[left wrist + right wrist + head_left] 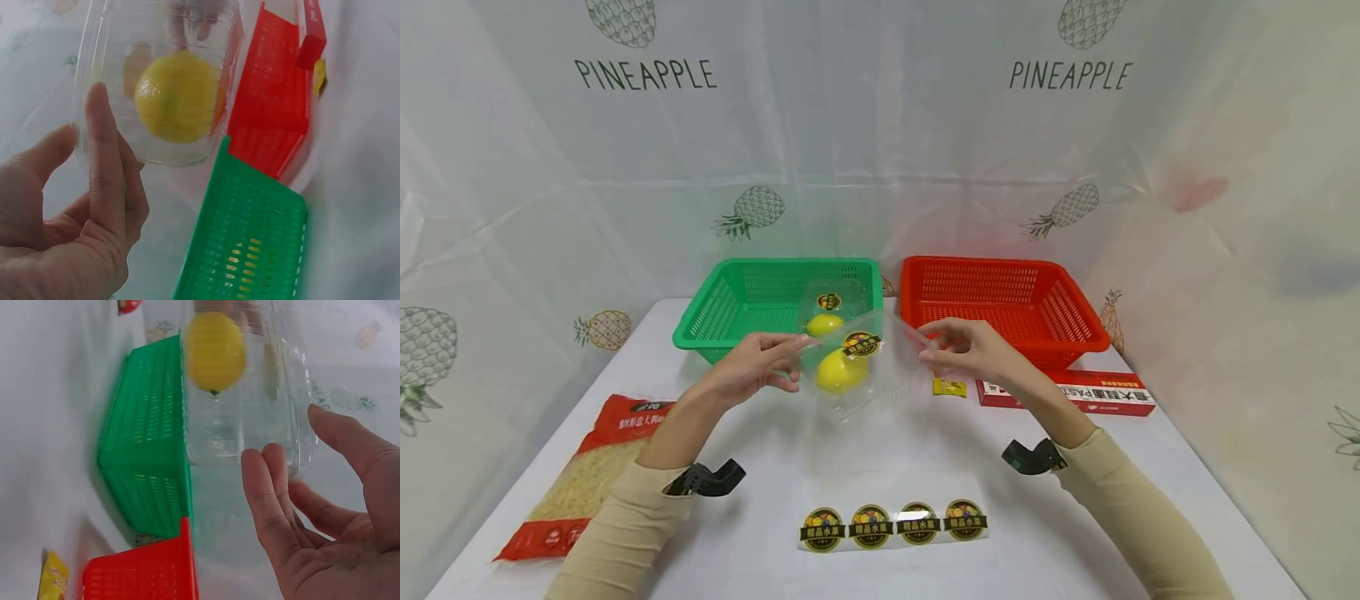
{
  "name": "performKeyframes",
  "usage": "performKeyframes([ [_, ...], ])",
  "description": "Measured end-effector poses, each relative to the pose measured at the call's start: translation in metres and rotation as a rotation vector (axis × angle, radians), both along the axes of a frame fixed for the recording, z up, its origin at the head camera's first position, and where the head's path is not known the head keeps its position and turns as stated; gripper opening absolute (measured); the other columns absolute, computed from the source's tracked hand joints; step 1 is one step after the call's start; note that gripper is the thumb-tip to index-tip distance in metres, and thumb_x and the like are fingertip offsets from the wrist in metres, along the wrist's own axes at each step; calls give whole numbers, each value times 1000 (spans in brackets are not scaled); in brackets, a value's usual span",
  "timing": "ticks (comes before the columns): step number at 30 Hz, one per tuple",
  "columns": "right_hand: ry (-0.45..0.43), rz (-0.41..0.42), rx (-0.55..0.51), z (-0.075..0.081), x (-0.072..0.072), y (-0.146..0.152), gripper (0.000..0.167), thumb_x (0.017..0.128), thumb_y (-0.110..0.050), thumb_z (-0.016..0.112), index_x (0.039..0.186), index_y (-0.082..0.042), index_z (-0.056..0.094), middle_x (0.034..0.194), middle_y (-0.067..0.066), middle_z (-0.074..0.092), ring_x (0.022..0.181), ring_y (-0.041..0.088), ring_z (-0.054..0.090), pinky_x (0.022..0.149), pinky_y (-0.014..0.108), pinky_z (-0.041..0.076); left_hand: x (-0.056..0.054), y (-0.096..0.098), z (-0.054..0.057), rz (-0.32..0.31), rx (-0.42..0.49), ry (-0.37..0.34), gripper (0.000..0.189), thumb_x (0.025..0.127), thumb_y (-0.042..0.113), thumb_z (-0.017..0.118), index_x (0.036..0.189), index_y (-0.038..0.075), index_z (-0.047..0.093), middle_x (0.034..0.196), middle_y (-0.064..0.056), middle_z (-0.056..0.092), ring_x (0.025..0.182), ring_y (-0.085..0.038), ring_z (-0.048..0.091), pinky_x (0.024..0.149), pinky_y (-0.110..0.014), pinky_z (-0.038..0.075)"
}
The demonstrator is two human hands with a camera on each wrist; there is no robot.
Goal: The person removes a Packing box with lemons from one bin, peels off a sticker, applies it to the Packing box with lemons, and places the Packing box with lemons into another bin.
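Note:
Both hands hold a clear plastic box (895,367) up over the table, one at each end. Inside its left part lies a yellow lemon-like fruit (841,372), and a round black-and-gold sticker (861,344) is on the lid. My left hand (760,367) pinches the left end between thumb and fingers, the fingers fairly straight along the wall in the left wrist view. At the other end, my right hand (973,346) pinches the box's edge, its thumb (337,434) on one side and fingertips on the opposite one.
Behind stand a green basket (700,312), with another stickered clear box (857,293) and yellow fruit inside, and a red basket (1078,329). A red pasta box (1108,393) and small yellow packet (950,387) lie right, a pasta bag (591,467) left, a sticker sheet (887,487) in front.

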State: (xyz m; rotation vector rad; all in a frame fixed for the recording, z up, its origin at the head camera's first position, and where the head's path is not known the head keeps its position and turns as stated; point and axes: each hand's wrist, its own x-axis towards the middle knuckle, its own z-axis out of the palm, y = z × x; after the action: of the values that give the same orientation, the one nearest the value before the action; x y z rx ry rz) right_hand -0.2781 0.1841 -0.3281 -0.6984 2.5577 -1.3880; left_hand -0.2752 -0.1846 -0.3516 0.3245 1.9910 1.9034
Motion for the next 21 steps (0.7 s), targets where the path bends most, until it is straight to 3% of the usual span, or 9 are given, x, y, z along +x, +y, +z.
performKeyframes([
  [3,21,-24,-9,2,-7,-5,46,86,-38,75,128,-22,63,107,8,68,89,21,69,80,38,60,2,-2,4,-1,13,-7,54,99,30,60,141,-3,49,150,-12,46,66,-10,63,65,-27,60],
  [5,19,-28,-25,3,-11,-8,46,87,-38,74,128,-21,63,110,7,67,90,21,70,82,36,60,3,-3,6,10,22,-9,54,98,28,61,141,-3,48,147,-11,48,66,-10,65,65,-27,60],
  [12,8,-39,-124,8,-28,-24,47,88,-35,74,128,-13,63,112,11,67,92,34,71,84,41,60,3,-9,8,73,71,-10,45,97,23,62,135,1,53,138,-5,53,64,-13,67,66,-27,61],
  [15,25,-37,-176,10,-35,-34,48,89,-30,73,130,-9,60,108,16,67,92,42,69,83,45,59,3,-12,10,98,114,-21,40,98,21,61,133,3,53,126,-4,59,64,-14,67,65,-27,61],
  [21,69,-92,-195,10,-50,-57,63,91,-28,71,145,-11,45,108,18,69,85,38,70,83,48,59,3,-15,14,148,198,-40,31,98,19,61,126,9,52,120,-2,52,65,-15,67,68,-27,61],
])
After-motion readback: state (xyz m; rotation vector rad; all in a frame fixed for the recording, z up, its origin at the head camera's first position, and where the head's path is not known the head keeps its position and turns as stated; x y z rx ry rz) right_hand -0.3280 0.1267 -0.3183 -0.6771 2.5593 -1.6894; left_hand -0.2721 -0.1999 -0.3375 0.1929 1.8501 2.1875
